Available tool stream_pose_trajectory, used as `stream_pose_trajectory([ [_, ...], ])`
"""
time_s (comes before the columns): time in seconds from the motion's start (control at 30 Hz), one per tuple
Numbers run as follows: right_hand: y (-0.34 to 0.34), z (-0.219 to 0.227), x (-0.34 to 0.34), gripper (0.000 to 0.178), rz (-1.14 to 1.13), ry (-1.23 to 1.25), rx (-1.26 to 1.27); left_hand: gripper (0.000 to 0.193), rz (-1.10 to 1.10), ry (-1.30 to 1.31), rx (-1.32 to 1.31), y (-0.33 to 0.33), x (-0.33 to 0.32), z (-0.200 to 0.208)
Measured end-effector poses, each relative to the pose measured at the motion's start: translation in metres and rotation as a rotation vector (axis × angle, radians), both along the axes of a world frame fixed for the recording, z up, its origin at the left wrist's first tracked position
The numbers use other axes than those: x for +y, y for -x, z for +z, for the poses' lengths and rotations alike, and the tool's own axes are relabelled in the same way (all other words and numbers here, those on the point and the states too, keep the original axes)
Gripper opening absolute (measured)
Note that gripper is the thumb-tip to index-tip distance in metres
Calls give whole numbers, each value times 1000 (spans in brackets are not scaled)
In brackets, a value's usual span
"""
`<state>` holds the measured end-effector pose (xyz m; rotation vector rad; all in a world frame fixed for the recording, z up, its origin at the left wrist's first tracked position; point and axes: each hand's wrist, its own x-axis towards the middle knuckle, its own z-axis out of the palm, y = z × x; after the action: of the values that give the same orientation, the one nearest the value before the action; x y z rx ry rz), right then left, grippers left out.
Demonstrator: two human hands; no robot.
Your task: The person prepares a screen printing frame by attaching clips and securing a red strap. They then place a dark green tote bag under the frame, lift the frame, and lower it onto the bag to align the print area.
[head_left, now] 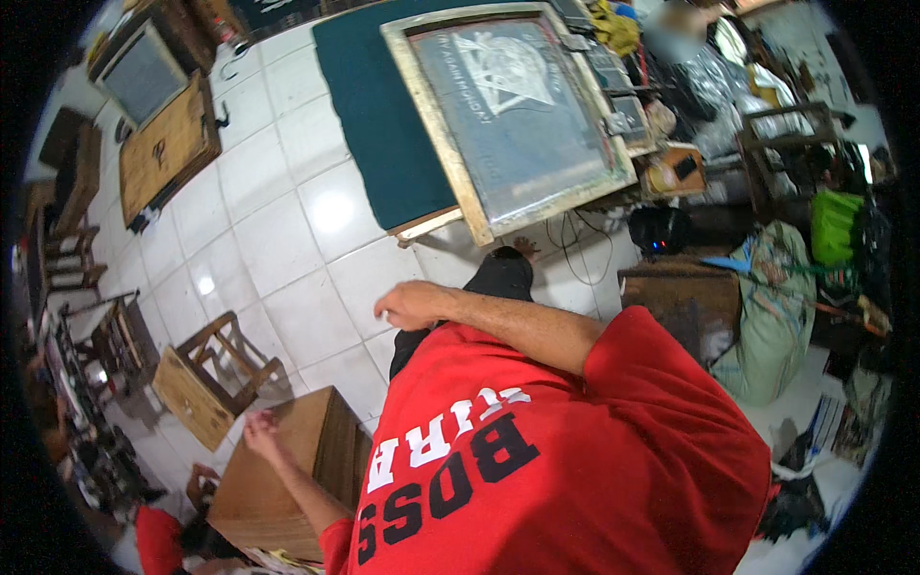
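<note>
My right hand hangs in front of my red shirt, above the white tiled floor. Its fingers bend loosely, somewhat apart, and I see nothing in them. Out to the left, my left hand is nearest to a brown wooden box, seen over its far left corner. Its fingers are slightly spread and nothing shows in them. Neither hand visibly touches anything. Ahead of me, a wooden-framed printing screen with a pale design lies over a dark green table cover.
A wooden stool stands at the left. Farther back are a low wooden board and another framed screen. On the right, a pale green sack leans beside a dark wooden box. Another person shows at lower left.
</note>
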<state>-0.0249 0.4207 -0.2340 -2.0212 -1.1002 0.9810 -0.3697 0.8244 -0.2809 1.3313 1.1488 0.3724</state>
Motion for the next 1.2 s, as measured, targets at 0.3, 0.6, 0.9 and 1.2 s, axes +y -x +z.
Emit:
stream_pose_trajectory([
  [0.3,-37,37,-60,29,-605,-10,-39,5,-223,6,170,-105,1,-58],
  [0.6,-72,19,-88,18,-1079,-285,-155,66,-905,98,556,-126,2,-144],
  [0.9,-191,-2,-24,60,-1510,91,-732,61,-832,109,546,-387,96,-60],
  [1.2,-239,-20,31,49,-1609,368,-758,52,-956,-76,414,-591,244,-4],
])
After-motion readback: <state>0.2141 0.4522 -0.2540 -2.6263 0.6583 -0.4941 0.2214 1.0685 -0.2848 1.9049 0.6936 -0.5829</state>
